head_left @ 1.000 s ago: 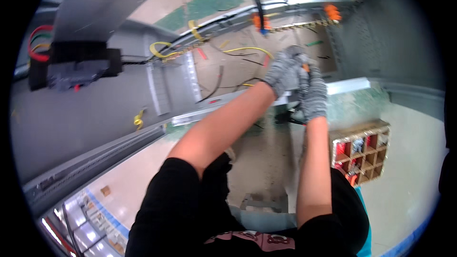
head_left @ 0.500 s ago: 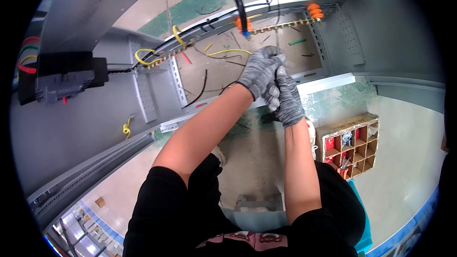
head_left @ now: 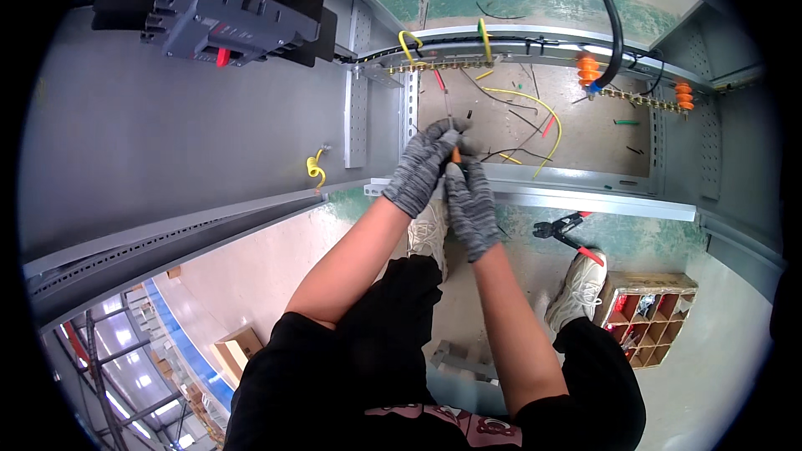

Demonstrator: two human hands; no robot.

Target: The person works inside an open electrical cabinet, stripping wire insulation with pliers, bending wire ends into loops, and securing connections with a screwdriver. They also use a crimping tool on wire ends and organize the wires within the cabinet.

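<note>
Both my hands wear grey knitted gloves and meet in front of the open cabinet bay. My left hand [head_left: 426,159] closes round the upper part of a screwdriver [head_left: 456,155], whose orange handle shows between the gloves. From the left glove a thin shaft points up toward the brass terminal strip [head_left: 451,66]; where its tip ends is hard to make out. My right hand [head_left: 473,205] grips the handle's lower end just below, its fingers partly hidden. Yellow wire loops [head_left: 408,43] rise from the strip above.
Crimping pliers [head_left: 561,230] with red handles lie on the floor near my right shoe. A compartment box [head_left: 647,284] stands at right. Wire scraps and a long yellow wire [head_left: 558,121] litter the bay floor. A circuit breaker [head_left: 225,25] sits upper left, orange insulators [head_left: 588,72] upper right.
My view has shifted left, so the cabinet appears further right. My hands now work near the strip's left part instead of its right. The screwdriver handle and the pliers have come into sight.
</note>
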